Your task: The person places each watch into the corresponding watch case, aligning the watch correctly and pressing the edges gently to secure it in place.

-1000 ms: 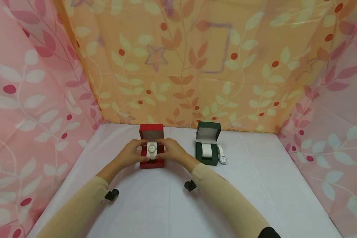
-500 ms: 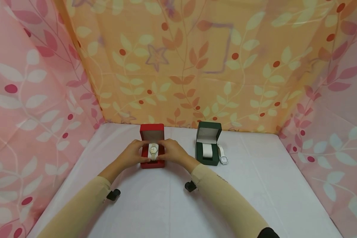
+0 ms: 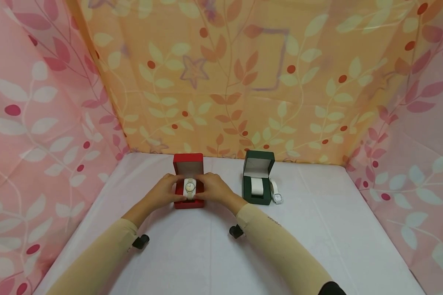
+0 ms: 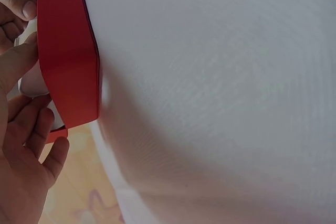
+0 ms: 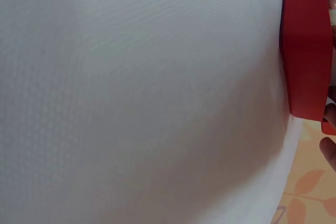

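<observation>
White cloth [image 3: 206, 262] covers the table, and leaf-printed curtains, orange [image 3: 243, 82] behind and pink at the sides, close it in. On the cloth, towards the back, stands a red box [image 3: 188, 204] with its lid raised, showing a pale grey lining. Inside it sits a watch [image 3: 190, 187] wrapped round a white cushion: its strap is cream, its dial round and pale with a gold-toned rim, facing up.

Both hands meet at this box. The left hand [image 3: 165, 190] rests against the box's left side, fingers curled and pinching the cushion and watch from that side; the left wrist view shows its thumb and fingers bent over the red wall. The right hand [image 3: 215, 188] does the same from the right, fingers bent inward onto the watch. Cream sleeves cover both forearms.

Well to the right stands a green box [image 3: 257, 180], also open, holding a bare white cushion [image 3: 256, 187]. Just beside it, on its right, a white watch [image 3: 276, 193] with a squarish face lies flat on the cloth.
</observation>
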A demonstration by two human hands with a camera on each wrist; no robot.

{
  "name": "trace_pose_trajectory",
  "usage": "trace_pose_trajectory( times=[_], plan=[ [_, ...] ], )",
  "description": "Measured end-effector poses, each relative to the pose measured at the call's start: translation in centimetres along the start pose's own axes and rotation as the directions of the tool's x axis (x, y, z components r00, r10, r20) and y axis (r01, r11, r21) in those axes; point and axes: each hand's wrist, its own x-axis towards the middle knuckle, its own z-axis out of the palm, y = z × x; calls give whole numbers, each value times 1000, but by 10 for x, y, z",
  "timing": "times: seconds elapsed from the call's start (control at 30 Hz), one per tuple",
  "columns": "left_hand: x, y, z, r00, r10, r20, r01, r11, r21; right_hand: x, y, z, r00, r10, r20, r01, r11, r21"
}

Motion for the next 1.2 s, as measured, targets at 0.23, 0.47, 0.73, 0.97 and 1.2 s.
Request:
trace_pose_trajectory(
  times=[0.23,0.47,0.73,0.97,1.2],
  plan=[
    [-2,0,3,999,-32,19,32,999,-15,0,1,4,1000,1,3,-1,1000,-2],
    [-2,-5,6,1000,-21,21,21,1000,9,-1,1,7,1000,2,-1,-2,1000,2],
    [-3,-6,7,1000,-15,-8,15,1000,7,0,1,8,1000,14,-2,-14,1000,-2],
    [-2,-4,7,999,-49,7,49,999,0,-1,-1,8,1000,17,0,-17,1000,-10],
    [-1,-4,8,1000,-27,-10,27,1000,1,-1,-1,8,999,19,-32,-19,1000,-5]
  ],
)
